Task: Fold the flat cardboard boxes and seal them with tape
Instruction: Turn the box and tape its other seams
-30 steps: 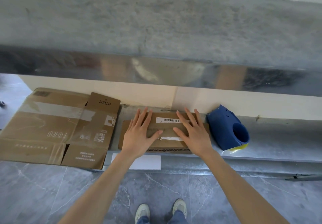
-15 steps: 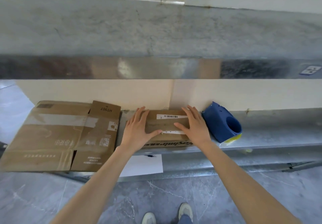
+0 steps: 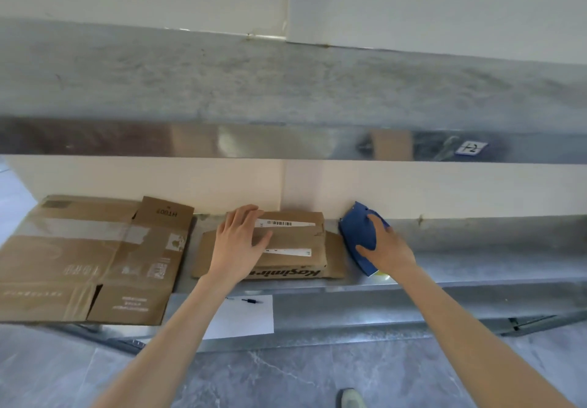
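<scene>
So the small folded box [image 3: 295, 239] sits on the metal shelf [image 3: 476, 248] right up against the wall. The left hand [image 3: 241, 242] is laid flat across its left end, fingers straight, grip not closed on anything. The right hand [image 3: 386, 248] has its grip wrapped over the blue tape dispenser [image 3: 357, 233], just beside the box's right edge. A big flattened box [image 3: 89, 258] lies further left on the same shelf, and a white sheet of paper [image 3: 244, 318] shows below the front edge

This looks like a storeroom or packing area: grey galvanised metal shelves [image 3: 476, 242] along a plain cream wall [image 3: 428, 185], flattened brown cardboard boxes [image 3: 79, 258], a blue plastic tape dispenser [image 3: 355, 233], grey marbled floor tiles [image 3: 286, 376].
</scene>
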Demonstrator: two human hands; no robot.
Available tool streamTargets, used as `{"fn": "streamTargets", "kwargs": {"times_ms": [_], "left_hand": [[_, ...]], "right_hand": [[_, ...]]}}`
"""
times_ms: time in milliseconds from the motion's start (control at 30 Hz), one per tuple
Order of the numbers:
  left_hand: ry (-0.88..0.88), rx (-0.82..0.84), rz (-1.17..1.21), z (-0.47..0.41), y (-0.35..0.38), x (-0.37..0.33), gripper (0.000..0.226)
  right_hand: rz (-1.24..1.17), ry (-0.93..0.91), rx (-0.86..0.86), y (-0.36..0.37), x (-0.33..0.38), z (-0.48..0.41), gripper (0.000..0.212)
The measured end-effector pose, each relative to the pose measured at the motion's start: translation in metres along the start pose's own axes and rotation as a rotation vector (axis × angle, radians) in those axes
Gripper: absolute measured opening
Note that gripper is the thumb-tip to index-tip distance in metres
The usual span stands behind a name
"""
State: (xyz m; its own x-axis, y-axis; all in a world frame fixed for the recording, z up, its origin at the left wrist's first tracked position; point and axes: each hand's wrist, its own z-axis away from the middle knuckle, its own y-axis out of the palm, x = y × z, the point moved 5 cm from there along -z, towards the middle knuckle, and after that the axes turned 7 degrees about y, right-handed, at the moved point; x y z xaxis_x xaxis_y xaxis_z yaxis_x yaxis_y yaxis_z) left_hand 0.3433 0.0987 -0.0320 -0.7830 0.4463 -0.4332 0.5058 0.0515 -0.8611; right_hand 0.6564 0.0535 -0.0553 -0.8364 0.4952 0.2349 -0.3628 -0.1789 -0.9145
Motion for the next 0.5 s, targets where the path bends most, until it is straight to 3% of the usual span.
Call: {"fn": "streamTargets", "kwargs": {"times_ms": [200,500], "left_hand": [[-0.124,-0.130,-0.021,-0.007,0.010,-0.041,0.041],[-0.343,-0.271,-0.060,0.017,0.019,-0.105,0.039]], "right_hand": [[-0.165,-0.141,0.163,0.011,-0.007,-0.022,0.097],[-0.263,-0.241,0.427,0.002,-0.015,-0.054,0.105]]}}
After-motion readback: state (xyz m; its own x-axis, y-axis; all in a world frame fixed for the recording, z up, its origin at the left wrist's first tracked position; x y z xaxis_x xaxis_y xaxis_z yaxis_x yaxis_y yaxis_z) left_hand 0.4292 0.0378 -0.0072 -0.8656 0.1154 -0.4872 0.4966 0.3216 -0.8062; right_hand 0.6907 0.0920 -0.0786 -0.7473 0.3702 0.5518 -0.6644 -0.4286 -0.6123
